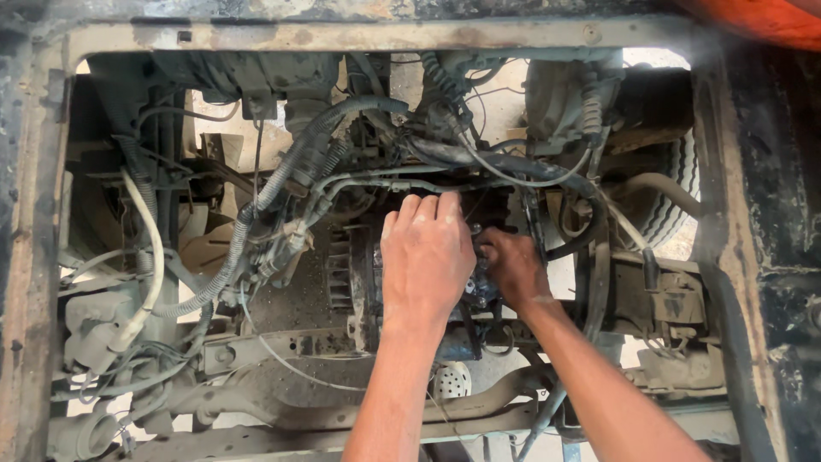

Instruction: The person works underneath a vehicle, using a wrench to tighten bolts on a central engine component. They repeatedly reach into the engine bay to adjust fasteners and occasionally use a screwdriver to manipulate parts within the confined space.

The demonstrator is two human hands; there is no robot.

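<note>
Left hand (426,257) laid flat, fingers extended, on the dark ribbed metal housing (359,287) at centre of the engine bay. Right hand (511,269) curled beside it, probably gripping a small fitting. Looks heavy, rigid, greasy; best held by the ribs.

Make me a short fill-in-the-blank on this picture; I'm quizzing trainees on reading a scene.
1. Both hands reach down through a rusty rectangular ____ in the floor.
2. The left hand lies flat on the ribbed ____ housing.
3. At the upper right, beyond the hoses, part of a ____ shows.
4. The right hand is smeared with dark ____.

Missing: opening; metal; tyre; grease
</note>
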